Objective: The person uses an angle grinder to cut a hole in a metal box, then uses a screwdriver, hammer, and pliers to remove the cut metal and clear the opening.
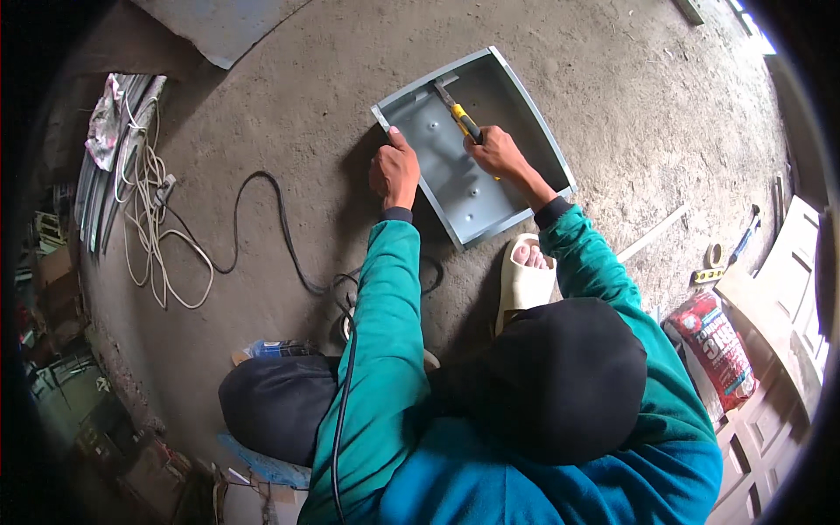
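A shallow grey sheet-metal box (446, 179) lies open side up on the floor, set at a slant in front of me. My left hand (395, 171) is closed at its left side, the thumb reaching up onto the rim and the fingers curled out of sight. Wrapped in my right hand (503, 154) is a hand tool (463, 118) with a yellow-and-black handle. Its metal end points into the far left corner of the box, close to the far wall. The exact kind of tool is too small to make out. Several small raised dimples mark the box bottom.
A dark cable (284, 214) snakes across the floor at left, near metal strips (131, 105) and a coiled pale cord (156, 227). At right lie a flat strip (652, 234), a tape roll (716, 255), a yellow level (707, 276), a red-and-white bag (713, 346) and white panels (792, 254).
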Tool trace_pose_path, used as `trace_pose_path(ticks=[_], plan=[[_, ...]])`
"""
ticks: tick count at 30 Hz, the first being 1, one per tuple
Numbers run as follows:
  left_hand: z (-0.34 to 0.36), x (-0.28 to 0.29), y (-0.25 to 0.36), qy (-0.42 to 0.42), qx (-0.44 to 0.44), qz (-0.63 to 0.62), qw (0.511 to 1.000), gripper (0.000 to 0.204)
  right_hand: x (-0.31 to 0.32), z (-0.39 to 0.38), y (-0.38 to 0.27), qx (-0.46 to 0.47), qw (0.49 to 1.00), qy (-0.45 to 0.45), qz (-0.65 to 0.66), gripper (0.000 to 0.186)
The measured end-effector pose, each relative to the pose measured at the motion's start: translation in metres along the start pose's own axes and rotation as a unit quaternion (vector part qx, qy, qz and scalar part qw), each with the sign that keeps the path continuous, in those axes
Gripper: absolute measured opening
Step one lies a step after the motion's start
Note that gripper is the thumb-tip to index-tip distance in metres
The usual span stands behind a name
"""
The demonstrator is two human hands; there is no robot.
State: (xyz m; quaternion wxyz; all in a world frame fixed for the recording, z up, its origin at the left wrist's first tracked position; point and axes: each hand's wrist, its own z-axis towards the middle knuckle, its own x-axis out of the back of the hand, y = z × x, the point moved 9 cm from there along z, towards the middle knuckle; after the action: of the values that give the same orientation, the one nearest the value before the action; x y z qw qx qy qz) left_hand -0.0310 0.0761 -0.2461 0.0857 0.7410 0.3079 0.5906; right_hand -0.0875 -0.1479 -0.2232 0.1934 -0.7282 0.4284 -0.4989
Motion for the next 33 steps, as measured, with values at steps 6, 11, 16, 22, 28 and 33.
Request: trace_pose_path(ticks=[6,11,16,22,28,33], plan=[[0.004,-0.004,-0.004,0.033,-0.014,0.0,0.999,0.074,0.001,-0.003,-0.009,0.011,0.999,0.046,-0.007,0.026],[0.007,-0.006,-0.004,0.036,-0.02,0.007,0.999,0.073,0.018,-0.005,-0.045,0.054,0.986,0.049,-0.148,0.028],[0.004,-0.006,0.002,0.003,-0.037,0.004,0.999,0.07,0.053,0.029,-0.064,-0.055,0.97,-0.19,-0.143,0.029],[-0.011,0.016,0.018,0.035,-0.037,0.059,0.997,0.071,0.012,-0.004,-0.031,0.071,0.961,0.105,-0.246,0.027],[-0.015,0.012,0.015,0.015,-0.053,0.042,0.998,0.071,0.015,0.006,-0.037,0.035,0.981,0.027,-0.19,0.032],[-0.016,0.015,0.023,0.033,-0.092,-0.002,0.995,0.076,0.051,0.023,-0.08,0.056,0.985,-0.134,-0.095,0.038]])
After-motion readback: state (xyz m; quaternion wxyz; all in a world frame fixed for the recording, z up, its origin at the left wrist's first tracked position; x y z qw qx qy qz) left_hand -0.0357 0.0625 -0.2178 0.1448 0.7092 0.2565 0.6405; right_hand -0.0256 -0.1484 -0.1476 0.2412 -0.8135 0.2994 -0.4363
